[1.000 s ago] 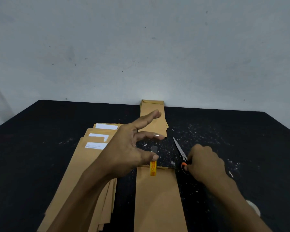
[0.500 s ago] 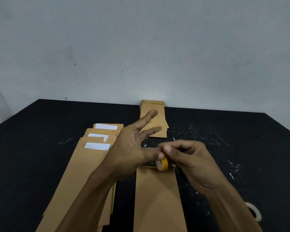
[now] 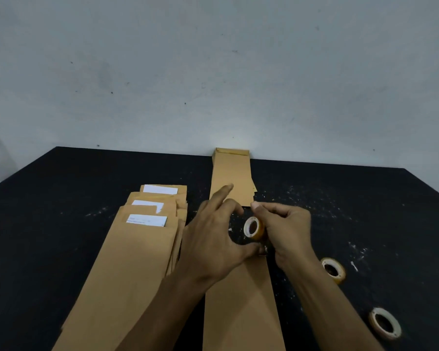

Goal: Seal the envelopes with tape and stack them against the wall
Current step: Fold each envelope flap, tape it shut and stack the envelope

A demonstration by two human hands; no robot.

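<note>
— Since the earlier frame, what has moved?

— Both hands: the right hand [image 3: 287, 229] has left the scissors and now grips a small yellow-brown roll of tape [image 3: 253, 228], lifted above the black table [image 3: 61, 198]. Two more tape rolls [image 3: 333, 270] now show at the right.

— Nearest first, then?

— A long brown paper envelope [image 3: 241, 305] runs from the bottom edge up under the hands. The left hand [image 3: 213, 244] hovers over its top end, fingers spread and loosely bent, thumb reaching toward the roll; whether it pinches the tape end I cannot tell. The right hand's fingers are curled round the roll.

— And the envelopes' contents?

— At the left, a fanned pile of open brown envelopes [image 3: 127, 262] shows white paper slips [image 3: 147, 220] at the mouths. Farthest, a stack of brown envelopes [image 3: 231, 173] lies with its end against the grey wall [image 3: 213, 72].
</note>
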